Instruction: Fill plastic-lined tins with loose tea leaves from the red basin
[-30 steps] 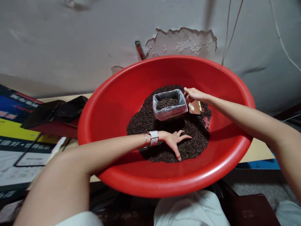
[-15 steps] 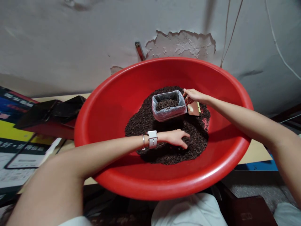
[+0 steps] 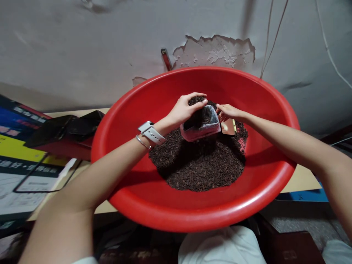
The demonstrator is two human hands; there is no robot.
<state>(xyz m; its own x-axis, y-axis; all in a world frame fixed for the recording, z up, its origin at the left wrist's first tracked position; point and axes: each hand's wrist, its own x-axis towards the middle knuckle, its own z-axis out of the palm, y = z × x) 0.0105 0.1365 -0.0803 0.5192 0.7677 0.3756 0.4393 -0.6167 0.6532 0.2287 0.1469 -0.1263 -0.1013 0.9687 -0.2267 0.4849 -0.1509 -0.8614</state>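
left arm bare, no sleeve on forearm | left wrist: white smartwatch (image 3: pixel 150 132) with perforated strap, thin silver bangle (image 3: pixel 142 142) just behind it | right arm bare, nothing on wrist | white short sleeves at bottom corners | white garment (image 3: pixel 220 247) over lap, bottom centre

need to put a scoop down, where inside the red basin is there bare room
Bare red floor lies on the left of the red basin, between its rim and the dark tea heap, under the left forearm. A narrower strip runs along the near rim. The far middle is crowded: the left hand and right hand meet at the lined box.
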